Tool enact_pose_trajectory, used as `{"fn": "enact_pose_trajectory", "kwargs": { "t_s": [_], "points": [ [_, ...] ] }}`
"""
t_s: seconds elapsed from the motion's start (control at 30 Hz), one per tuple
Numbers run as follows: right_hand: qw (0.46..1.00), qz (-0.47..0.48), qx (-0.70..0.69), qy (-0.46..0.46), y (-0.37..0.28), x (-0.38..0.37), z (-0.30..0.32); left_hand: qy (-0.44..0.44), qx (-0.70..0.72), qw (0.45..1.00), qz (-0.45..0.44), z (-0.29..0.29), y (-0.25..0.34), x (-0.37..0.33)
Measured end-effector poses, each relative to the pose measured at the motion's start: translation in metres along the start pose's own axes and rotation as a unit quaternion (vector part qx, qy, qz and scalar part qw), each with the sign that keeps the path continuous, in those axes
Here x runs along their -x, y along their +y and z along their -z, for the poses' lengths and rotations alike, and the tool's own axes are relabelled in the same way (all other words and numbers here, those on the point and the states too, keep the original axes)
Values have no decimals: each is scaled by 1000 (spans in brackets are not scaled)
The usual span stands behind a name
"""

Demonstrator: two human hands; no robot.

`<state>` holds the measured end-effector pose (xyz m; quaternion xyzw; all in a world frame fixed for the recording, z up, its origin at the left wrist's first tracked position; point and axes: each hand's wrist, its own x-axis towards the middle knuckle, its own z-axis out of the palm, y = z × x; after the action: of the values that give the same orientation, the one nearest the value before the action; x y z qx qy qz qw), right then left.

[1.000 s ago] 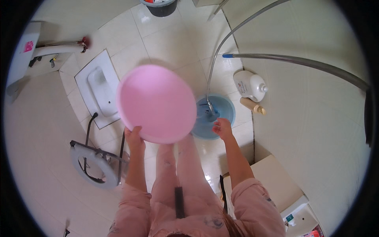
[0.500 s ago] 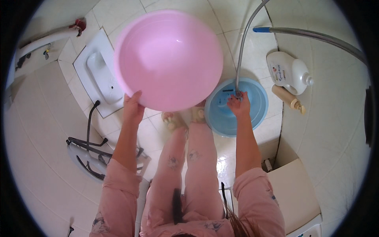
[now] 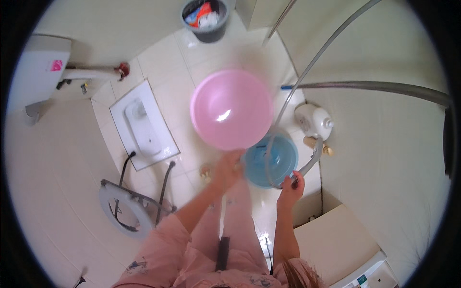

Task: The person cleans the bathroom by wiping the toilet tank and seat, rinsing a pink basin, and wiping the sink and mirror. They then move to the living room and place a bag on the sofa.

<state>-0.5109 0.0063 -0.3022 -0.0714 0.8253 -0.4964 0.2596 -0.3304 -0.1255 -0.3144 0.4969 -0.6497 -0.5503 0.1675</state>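
Left hand (image 3: 229, 165): smeared by motion, at the near rim of the pink basin (image 3: 233, 103); whether the fingers grip or only touch, cannot tell. Right hand (image 3: 291, 188): fingers closed round the handle of a grey hand shower (image 3: 311, 163), just beside the right near edge of the blue basin (image 3: 284, 158), which serves as landmark.

Pink basin: beyond and left of the blue one, overlapping its edge in view. Lifted or resting, not clear. Looks like thin moulded plastic: probably light, stiff with a little give at the rim, slick if wet. Best hold judged to be the rim, thumb inside, fingers under; both sides if loaded.

Hand shower: likely light and smooth. Take the handle below the head; its looping hose (image 3: 312, 63), crossing the blue basin, may tug.

Outward: white jug (image 3: 312, 120) and tan pump bottle (image 3: 328, 150) right of the blue basin; squat toilet (image 3: 157, 126) well left; dark bucket (image 3: 211, 34) far beyond, bright items inside.
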Motion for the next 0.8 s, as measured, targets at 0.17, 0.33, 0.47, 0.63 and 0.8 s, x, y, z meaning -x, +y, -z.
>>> {"fn": "enact_pose_trajectory", "kwargs": {
  "t_s": [0.17, 0.33, 0.47, 0.63, 0.8],
  "points": [
    [971, 234, -17, -53, -106, 66, 1, -101, 36, 988, -113, 32, 164, 39],
    [929, 304, -40, -206, -207, 104, 5, -257, 315, 905, 125, 70, 238, 52],
    [923, 270, 116, -247, -265, 113, 25, -119, 437, 888, 76, 91, 282, 47],
    [901, 308, 182, -246, -274, 79, 46, -110, 594, 797, -23, 113, 378, 17],
    [903, 315, 228, -181, -275, 56, 91, -94, 480, 863, -129, 155, 506, -17]
  ]
}}
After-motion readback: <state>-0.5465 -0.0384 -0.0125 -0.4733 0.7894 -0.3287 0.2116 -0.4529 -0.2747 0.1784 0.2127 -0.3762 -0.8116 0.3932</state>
